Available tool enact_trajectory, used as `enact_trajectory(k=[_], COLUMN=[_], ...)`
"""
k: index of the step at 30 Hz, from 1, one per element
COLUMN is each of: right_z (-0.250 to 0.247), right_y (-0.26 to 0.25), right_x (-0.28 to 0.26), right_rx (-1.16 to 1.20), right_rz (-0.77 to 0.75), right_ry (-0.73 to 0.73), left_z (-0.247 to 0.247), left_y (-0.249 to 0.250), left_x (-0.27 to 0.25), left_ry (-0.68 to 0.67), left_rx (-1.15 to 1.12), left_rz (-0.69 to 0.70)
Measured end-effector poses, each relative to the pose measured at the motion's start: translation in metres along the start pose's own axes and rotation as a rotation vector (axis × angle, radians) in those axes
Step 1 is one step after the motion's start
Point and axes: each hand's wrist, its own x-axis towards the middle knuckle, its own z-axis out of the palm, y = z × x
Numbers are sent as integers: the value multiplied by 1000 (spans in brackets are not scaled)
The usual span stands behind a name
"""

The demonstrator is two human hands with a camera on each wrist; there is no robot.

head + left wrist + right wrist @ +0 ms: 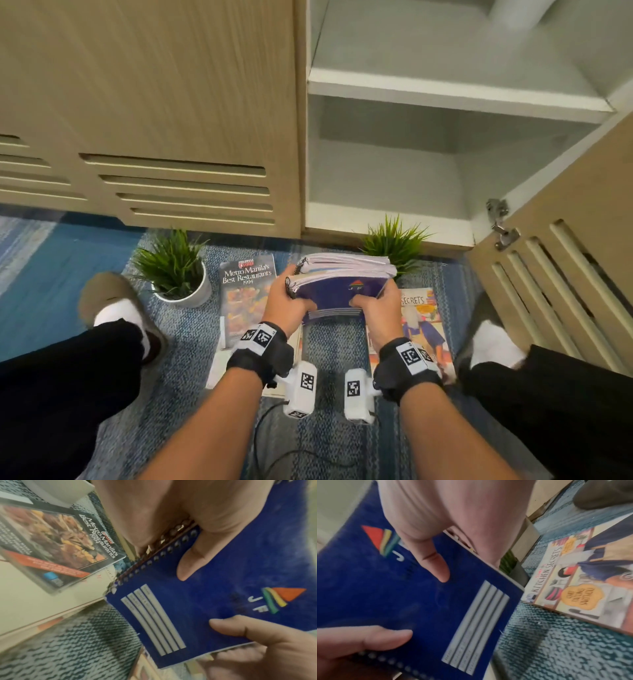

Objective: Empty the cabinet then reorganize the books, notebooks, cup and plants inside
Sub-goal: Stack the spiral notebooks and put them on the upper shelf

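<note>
A stack of spiral notebooks (337, 284) with a blue top cover (231, 595) (385, 588) hangs above the carpet in front of the open cabinet (455, 92). My left hand (286, 308) grips its spiral side, thumb on the cover. My right hand (378, 308) grips the opposite edge, thumb on top too. Two potted plants stand on the floor, one on the left (174, 270), one behind the stack (394, 243). The "Metro Manila's Best Restaurants" book (245, 294) (56, 545) lies left of the stack, the "Kitchen Secrets" book (423, 318) (583, 577) right of it.
Both cabinet shelves (394, 185) hold nothing that I can see. The open louvred door (561, 267) stands at the right. A closed louvred door (154, 137) is at the left. My feet (113, 301) (486, 339) flank the books on the blue carpet (329, 346).
</note>
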Motion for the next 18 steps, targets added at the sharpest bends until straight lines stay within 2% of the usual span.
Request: enact_trajectory(k=[3,6,8,11,13,16,18], right_z=[-10,-13,-10,-9,-17,-38,-44], right_y=[18,35,41,43,42,44,40], right_x=[6,11,15,22,26,32,33], right_rx=[-82,-58,-37,22,48,-5,-22], right_rz=[-9,56,90,19,-34,-25,-12], right_ry=[-34,-5,9,94,154,141,126], left_z=[2,6,11,26,42,64,70], left_y=[-24,-39,-43,-46,-49,-65,-67], left_x=[10,17,21,26,27,21,21], left_ry=[-80,-136,-120,-56,-59,-93,-122], left_rx=[98,141,104,-32,-75,-91,-74], left_rz=[2,-9,-29,-74,-98,-152,-140])
